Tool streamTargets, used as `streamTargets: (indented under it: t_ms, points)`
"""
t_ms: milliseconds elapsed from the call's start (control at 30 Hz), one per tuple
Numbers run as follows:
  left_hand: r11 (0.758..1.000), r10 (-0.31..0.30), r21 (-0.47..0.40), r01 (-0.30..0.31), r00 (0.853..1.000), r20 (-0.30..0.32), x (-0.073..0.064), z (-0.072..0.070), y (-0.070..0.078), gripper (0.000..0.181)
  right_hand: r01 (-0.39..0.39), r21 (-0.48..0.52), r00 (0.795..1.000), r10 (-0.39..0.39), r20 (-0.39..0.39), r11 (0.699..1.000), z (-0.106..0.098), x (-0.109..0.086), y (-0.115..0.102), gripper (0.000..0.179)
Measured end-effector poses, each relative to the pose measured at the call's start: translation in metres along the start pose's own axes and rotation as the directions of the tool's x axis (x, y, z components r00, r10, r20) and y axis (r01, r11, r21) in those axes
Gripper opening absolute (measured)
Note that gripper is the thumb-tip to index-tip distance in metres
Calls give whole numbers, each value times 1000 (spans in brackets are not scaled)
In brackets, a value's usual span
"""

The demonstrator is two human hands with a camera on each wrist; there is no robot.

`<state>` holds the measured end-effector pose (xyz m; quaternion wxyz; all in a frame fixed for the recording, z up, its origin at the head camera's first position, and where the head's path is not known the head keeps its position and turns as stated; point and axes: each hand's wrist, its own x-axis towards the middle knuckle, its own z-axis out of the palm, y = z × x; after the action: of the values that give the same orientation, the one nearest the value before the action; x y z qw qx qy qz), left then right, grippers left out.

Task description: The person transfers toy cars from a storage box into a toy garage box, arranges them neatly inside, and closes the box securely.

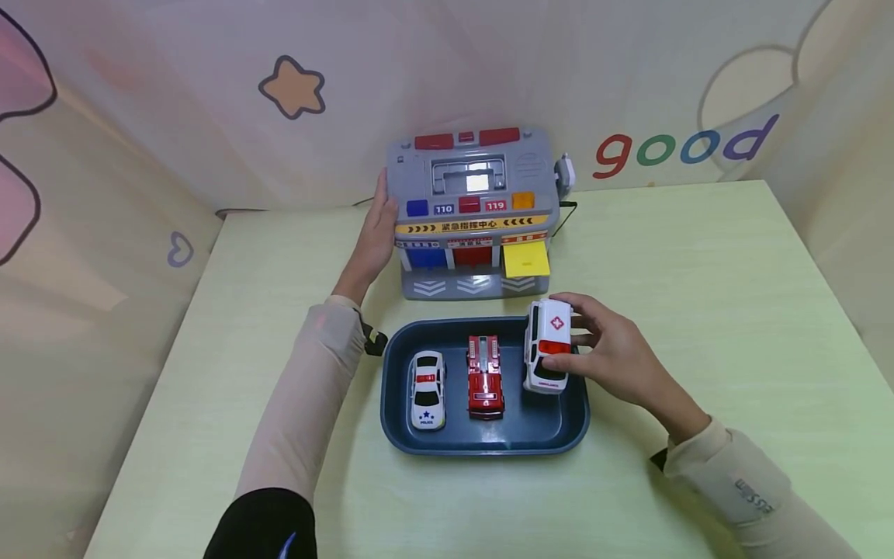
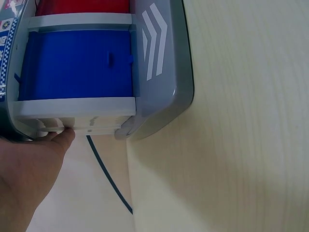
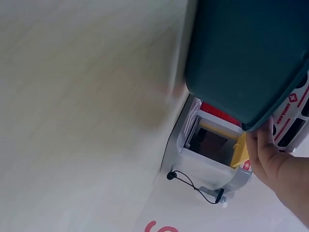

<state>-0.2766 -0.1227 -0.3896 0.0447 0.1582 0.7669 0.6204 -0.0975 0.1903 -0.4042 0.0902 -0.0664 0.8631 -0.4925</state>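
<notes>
My right hand [image 1: 618,353] grips a white toy ambulance [image 1: 547,345] with a red cross on its roof, thumb on the near end and fingers along the far side. It is raised over the right end of a dark blue tray [image 1: 485,449]. Against the left side of a grey toy emergency station [image 1: 471,287] rests my left hand [image 1: 375,241], fingertips touching the side wall in the left wrist view. The station has a blue door [image 2: 77,65], a red door [image 1: 472,257] and a yellow door [image 1: 527,259]; the yellow one is swung up, its bay open.
In the tray lie a white toy police car [image 1: 427,390] on the left and a red toy fire truck [image 1: 485,378] in the middle. A grey handset [image 1: 564,174] with a black cord hangs on the station's right side. A printed curtain [image 1: 475,70] stands behind the table [image 1: 698,310].
</notes>
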Motion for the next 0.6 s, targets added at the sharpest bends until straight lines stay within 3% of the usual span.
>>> streamTargets:
  t_ms: [600]
  points:
    - [1000,-2,-4,2,1000,2,1,-1,-1,59,-88,69,996,87,23,994,-17,11,3,80]
